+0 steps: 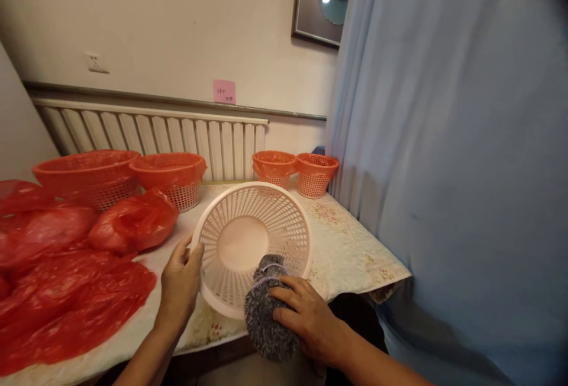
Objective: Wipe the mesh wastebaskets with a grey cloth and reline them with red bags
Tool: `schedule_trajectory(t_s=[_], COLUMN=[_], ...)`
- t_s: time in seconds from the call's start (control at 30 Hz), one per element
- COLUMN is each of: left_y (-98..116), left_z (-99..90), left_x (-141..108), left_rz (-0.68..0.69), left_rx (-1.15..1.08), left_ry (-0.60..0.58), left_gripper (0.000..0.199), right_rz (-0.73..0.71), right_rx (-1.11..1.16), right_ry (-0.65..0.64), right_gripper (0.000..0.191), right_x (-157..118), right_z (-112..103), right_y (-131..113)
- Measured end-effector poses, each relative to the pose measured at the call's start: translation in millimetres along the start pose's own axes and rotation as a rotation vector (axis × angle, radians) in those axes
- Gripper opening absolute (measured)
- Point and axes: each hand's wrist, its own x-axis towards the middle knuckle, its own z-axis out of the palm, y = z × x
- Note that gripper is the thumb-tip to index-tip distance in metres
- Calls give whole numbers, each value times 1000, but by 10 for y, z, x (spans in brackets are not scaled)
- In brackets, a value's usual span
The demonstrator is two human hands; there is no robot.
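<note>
A pale pink plastic basket [243,243] with slatted sides is tilted so its inside faces me, near the table's front edge. My left hand [181,282] grips its left rim, thumb on the inner side. In my right hand [306,315] is a dark grey fuzzy cloth [268,321], bunched up with a light purple edging. The cloth lies against the basket's lower right rim, and part of it reaches inside.
Red plastic bags [133,223] cover the table's left side. Baskets lined with red bags stand behind: a large one [109,195], a medium one [186,195] and two small ones [274,180], [313,185]. A blue curtain [452,137] hangs at right; a radiator [213,143] is behind.
</note>
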Motion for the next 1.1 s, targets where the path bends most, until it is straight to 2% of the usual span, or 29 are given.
schedule_trajectory(t_s=[0.13,0.23,0.37,0.47,0.57,0.67,0.83,0.93,1.0,1.1], left_y=[-51,-106,-134,-185,-336,-557,-898,-1075,-1175,-1261], left_z=[99,112,75,88,154,227,312,393,470,572], left_x=[-263,-416,-441,-435,-500,-623,-825,-958,-1048,-1134], left_rz=[30,54,129,179,192,159,48,-22,-50,-78], left_rx=[179,193,142,109,114,173,174,171,170,167], left_ry=[46,-33,-150,-213,-269,-309,-341,-336,-359,-376], left_gripper=[55,48,37,33,28,26,29,36,39,33], right_rz=[-41,-84,-91,-11,129,263,384,476,543,580], right_rx=[-15,8,-10,-72,-112,-97,-32,13,51,135], right_ry=[158,119,65,44,-30,-54,31,120,184,235], right_gripper=[23,19,18,14,14,30,68,82,81,74], right_x=[28,17,-99,-226,-349,-472,-597,-534,-430,-231], right_z=[367,643,865,965,1117,1373,1807,1949,2015,2107], right_y=[28,35,127,317,529,662,678,641,631,622])
